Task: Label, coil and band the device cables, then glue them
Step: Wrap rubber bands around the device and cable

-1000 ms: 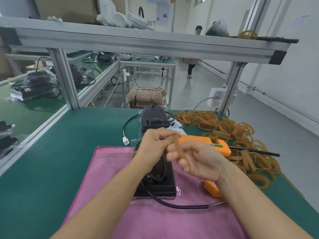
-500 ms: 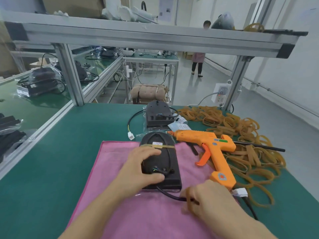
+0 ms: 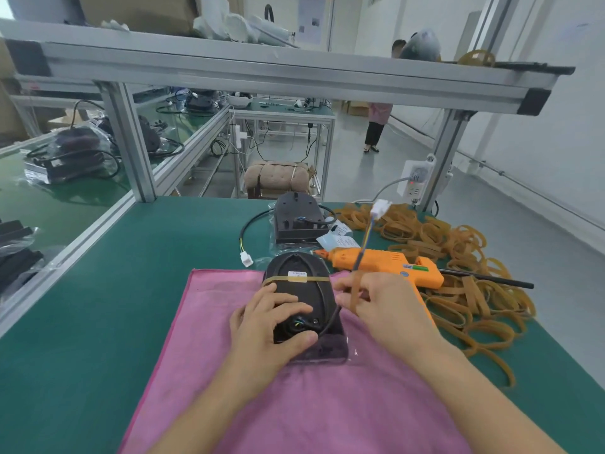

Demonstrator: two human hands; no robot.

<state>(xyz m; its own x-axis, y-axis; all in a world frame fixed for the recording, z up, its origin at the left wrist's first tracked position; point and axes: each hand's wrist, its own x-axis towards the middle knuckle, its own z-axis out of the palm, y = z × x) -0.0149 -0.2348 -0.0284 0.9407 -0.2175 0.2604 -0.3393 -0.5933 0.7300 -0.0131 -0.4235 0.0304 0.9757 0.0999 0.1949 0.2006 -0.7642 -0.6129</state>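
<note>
Head view: I see my left hand (image 3: 271, 326) lying on the black device (image 3: 302, 290), fingers spread over its near end by the cable exit. The device sits on the pink cloth (image 3: 294, 404) on the green table (image 3: 98, 306), a rubber band (image 3: 296, 279) round its far end. My right hand (image 3: 379, 309) pinches the cable (image 3: 360, 257) with a loose band; the cable rises to a white plug (image 3: 379, 206). The orange glue gun (image 3: 393, 263) lies just beyond, beside a heap of bands (image 3: 465, 290). A second device (image 3: 296, 217) rests farther back.
</note>
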